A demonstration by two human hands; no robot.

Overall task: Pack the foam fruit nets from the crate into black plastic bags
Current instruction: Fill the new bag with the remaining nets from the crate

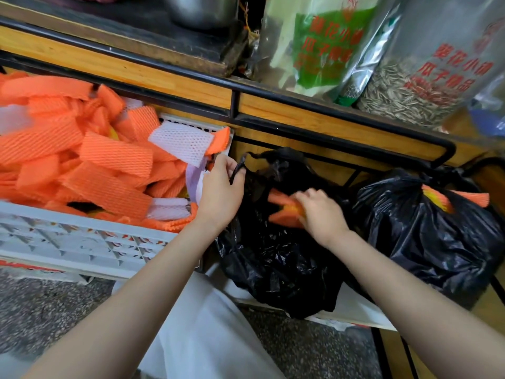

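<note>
My left hand (220,194) pinches the handle (237,168) of the open bag (276,258), just beside the crate (68,239). My right hand (323,214) curls round a blurred bunch of orange nets (282,205) inside the bag's mouth. The crate is heaped with loose nets (82,151); a second bag (426,242) stands to the right.

A wooden bench (175,86) edged with black metal bars (300,105) runs across the top of the view. A shiny metal pot (203,9) stands on a dark slab (136,31) on it. To the right stand a green-and-white printed bag (322,45) and, beside it, a clear bag of striped sunflower seeds (410,88) with red lettering. Below lies a speckled grey floor (54,307), partly covered by white cloth (207,329).
</note>
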